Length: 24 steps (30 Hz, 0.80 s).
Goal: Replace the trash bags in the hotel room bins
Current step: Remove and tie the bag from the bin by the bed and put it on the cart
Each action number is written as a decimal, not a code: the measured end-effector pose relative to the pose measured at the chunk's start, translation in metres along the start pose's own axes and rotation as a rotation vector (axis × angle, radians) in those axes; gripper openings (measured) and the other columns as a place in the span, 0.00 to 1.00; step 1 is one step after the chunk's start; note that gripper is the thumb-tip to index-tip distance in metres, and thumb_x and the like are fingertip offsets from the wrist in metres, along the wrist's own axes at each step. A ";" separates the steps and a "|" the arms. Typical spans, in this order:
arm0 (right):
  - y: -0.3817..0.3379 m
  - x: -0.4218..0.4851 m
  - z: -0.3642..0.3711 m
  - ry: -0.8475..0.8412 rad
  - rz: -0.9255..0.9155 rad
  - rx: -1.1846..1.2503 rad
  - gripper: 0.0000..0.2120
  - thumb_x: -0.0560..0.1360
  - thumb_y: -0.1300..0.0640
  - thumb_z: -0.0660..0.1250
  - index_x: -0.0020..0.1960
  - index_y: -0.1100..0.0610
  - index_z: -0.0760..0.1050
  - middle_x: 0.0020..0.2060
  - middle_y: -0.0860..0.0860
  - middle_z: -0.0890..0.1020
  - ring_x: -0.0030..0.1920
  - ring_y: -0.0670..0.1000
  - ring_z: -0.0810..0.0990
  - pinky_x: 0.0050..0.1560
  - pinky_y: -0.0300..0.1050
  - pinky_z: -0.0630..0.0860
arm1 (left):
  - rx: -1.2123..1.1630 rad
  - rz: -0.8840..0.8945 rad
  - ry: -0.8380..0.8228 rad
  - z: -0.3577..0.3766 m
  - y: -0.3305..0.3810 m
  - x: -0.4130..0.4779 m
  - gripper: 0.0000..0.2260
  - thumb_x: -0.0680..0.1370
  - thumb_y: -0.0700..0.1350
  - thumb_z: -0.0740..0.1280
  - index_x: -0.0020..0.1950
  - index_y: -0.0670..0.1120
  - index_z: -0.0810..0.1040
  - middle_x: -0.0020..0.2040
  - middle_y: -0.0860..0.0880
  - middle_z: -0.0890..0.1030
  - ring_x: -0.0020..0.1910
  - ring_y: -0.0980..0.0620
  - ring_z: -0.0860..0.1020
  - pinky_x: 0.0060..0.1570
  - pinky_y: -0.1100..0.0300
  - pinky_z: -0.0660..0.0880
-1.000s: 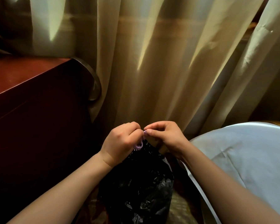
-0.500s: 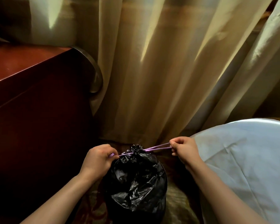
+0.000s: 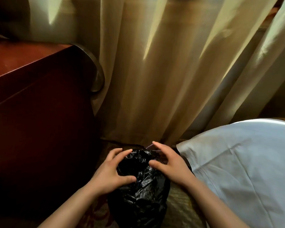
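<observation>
While the black trash bag (image 3: 138,195) stands upright on the patterned carpet (image 3: 181,209), both hands hover at its gathered top.

Left hand (image 3: 109,173): on the bag's left side, fingers spread and gently arched over the puckered neck, thumb lying against the plastic lower down. Nothing gripped.

Right hand (image 3: 169,165): on the bag's right side, fingers likewise splayed and only slightly bent, thumb pointing across the bag's top toward the left hand. Nothing gripped. Whether its fingertips touch the plastic cannot be told.

Bag: mouth bunched closed, plastic crumpled and glossy. A thin purple drawstring (image 3: 149,146) shows at the far edge of the bag's neck, just beside the right hand's fingertips; contact between them is not resolvable.

Surroundings, referenced to the bag: dark red wooden cabinet (image 3: 31,104) to its left, near but apart; white pillow (image 3: 245,162) to its right, close by; beige curtain (image 3: 155,79) hanging in folds behind it, hem reaching the floor just past the bag's neck.
</observation>
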State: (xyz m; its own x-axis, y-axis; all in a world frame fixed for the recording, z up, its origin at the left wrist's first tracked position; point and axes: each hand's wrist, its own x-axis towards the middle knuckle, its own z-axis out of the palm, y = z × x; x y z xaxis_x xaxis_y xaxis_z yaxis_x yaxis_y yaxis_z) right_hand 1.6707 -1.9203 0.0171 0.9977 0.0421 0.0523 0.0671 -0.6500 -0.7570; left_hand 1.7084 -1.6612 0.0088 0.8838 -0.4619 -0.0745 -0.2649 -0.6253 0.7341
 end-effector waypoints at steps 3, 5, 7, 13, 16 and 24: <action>-0.001 0.003 0.011 -0.187 -0.046 -0.293 0.47 0.66 0.32 0.72 0.78 0.34 0.51 0.79 0.44 0.60 0.76 0.49 0.60 0.76 0.50 0.61 | 0.237 -0.076 -0.051 0.008 -0.002 0.001 0.53 0.58 0.70 0.75 0.78 0.64 0.53 0.78 0.58 0.54 0.75 0.53 0.60 0.70 0.52 0.67; -0.002 0.007 0.016 -0.282 -0.006 -0.437 0.53 0.66 0.35 0.75 0.79 0.34 0.44 0.81 0.47 0.51 0.76 0.54 0.57 0.75 0.53 0.61 | 0.395 -0.103 -0.044 0.014 -0.004 0.004 0.53 0.61 0.66 0.76 0.79 0.59 0.51 0.77 0.55 0.60 0.74 0.51 0.62 0.70 0.53 0.66; -0.003 0.014 0.022 -0.331 0.048 -0.537 0.55 0.66 0.37 0.75 0.79 0.37 0.40 0.82 0.49 0.47 0.76 0.58 0.57 0.74 0.55 0.63 | 0.482 -0.138 -0.025 0.017 -0.005 0.010 0.47 0.65 0.62 0.76 0.79 0.56 0.56 0.70 0.53 0.71 0.70 0.50 0.68 0.67 0.54 0.68; 0.002 0.040 0.030 -0.363 0.146 -0.567 0.47 0.70 0.44 0.75 0.81 0.48 0.52 0.68 0.56 0.75 0.69 0.60 0.68 0.67 0.53 0.70 | 0.321 -0.160 0.113 0.019 -0.004 0.018 0.08 0.75 0.53 0.71 0.53 0.56 0.82 0.46 0.56 0.77 0.50 0.53 0.77 0.51 0.55 0.74; 0.003 0.040 0.031 -0.375 0.096 -0.580 0.19 0.73 0.51 0.70 0.63 0.52 0.76 0.54 0.53 0.83 0.60 0.59 0.75 0.56 0.51 0.76 | 0.168 -0.166 0.153 0.019 -0.002 0.017 0.02 0.75 0.50 0.71 0.45 0.53 0.82 0.44 0.54 0.76 0.46 0.54 0.75 0.47 0.56 0.73; -0.020 0.030 0.006 -0.280 0.092 -0.473 0.14 0.73 0.53 0.68 0.32 0.51 0.67 0.30 0.47 0.74 0.42 0.56 0.80 0.37 0.45 0.67 | -0.065 -0.127 0.155 0.008 0.007 0.022 0.04 0.74 0.44 0.74 0.42 0.52 0.80 0.39 0.53 0.83 0.41 0.58 0.80 0.47 0.50 0.78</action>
State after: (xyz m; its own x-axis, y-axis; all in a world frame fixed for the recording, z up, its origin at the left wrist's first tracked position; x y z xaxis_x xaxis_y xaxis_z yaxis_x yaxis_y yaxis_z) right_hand 1.6991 -1.9014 0.0296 0.9662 0.1276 -0.2241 0.0363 -0.9277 -0.3717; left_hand 1.7232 -1.6806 0.0064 0.9585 -0.2770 -0.0679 -0.1271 -0.6282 0.7676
